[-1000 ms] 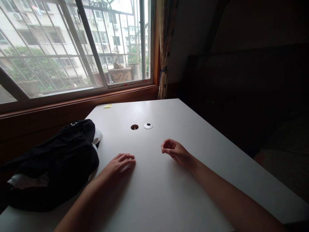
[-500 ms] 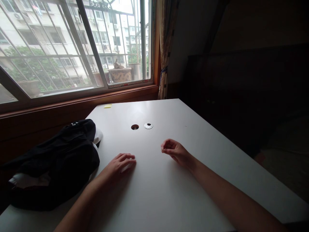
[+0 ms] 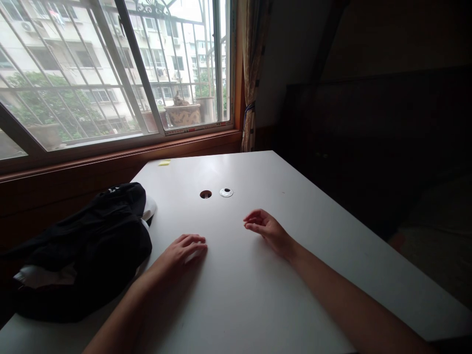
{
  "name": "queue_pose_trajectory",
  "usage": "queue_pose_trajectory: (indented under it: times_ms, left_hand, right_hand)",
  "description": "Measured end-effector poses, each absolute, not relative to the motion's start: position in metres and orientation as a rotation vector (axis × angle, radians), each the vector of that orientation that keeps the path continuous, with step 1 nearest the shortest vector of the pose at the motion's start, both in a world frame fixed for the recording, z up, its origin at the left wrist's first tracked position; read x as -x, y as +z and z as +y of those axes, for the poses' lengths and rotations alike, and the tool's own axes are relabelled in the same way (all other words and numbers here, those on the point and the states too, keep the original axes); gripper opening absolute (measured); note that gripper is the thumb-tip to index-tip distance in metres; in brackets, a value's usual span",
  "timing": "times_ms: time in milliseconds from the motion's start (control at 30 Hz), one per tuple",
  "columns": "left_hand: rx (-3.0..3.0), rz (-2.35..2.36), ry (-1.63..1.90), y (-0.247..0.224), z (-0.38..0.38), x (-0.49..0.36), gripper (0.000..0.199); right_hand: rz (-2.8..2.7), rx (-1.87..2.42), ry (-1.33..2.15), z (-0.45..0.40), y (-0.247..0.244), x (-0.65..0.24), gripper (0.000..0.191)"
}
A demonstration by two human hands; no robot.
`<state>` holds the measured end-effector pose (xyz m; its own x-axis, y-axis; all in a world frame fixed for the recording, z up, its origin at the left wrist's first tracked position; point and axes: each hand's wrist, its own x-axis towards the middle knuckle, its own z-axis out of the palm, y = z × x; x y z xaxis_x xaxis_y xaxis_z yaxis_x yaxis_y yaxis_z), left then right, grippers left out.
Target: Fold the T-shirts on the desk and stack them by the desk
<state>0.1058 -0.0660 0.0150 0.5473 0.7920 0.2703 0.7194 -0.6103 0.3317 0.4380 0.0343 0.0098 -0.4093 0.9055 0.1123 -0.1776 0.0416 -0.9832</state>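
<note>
Our right hand (image 3: 271, 233) has edged a little forward and inward since the earlier frame, and its thumb and fingers have parted slightly; our left hand (image 3: 182, 249) looks the same as it did. Ahead of them, on the far half of the white table (image 3: 228, 295), we see the round silver cover (image 3: 223, 193), with a dark opening in it, and just beside it on the left the round hole (image 3: 205, 194). Both sit beyond our fingertips, untouched. Our right hand is loosely curled and partly open, with nothing visible in it; our left hand is open, palm down, fingers a bit bent, and likewise holds nothing we can see. We cannot tell whether either hand rests on the surface. As we judge it, our hands are poised rather than handling anything, and any contact with the cover calls for a forward reach and wider fingers. Between our hands there is room to move inward. On the left, the black cloth (image 3: 99, 246) lies near our forearm and limits a sideways swing. On the right, the table's edge slants away, apart from our right hand. Farther out are the yellow tape (image 3: 164, 162) near the far corner, the window (image 3: 184, 73) and the curtain (image 3: 250, 73).
</note>
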Motion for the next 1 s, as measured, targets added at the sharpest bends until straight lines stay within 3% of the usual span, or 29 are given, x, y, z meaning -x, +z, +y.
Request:
queue_pose_trajectory:
  times_ms: [267, 533, 600, 833, 1000]
  left_hand:
    - [-2.642, 1.431, 0.79, 0.028, -0.072, -0.107, 0.032]
    - [-2.627, 2.04, 1.306, 0.086, -0.092, -0.083, 0.03]
    - [-2.526, 2.319, 1.252, 0.099, -0.096, -0.064, 0.032]
    - [-2.085, 2.928, 0.553, 0.105, -0.103, 0.039, 0.05]
    - [-1.916, 2.98, 0.4, 0.103, -0.103, 0.059, 0.037]
  right_hand:
    - [-1.498, 0.929, 1.318, 0.037, 0.011, -0.442, 0.01]
    - [-1.624, 1.02, 1.193, 0.044, 0.0, -0.441, 0.023]
    - [-1.639, 1.0, 1.189, 0.044, -0.002, -0.441, 0.024]
    - [-1.723, 1.002, 1.17, 0.041, 0.001, -0.44, 0.025]
    - [-1.76, 1.012, 1.14, 0.039, 0.006, -0.439, 0.025]
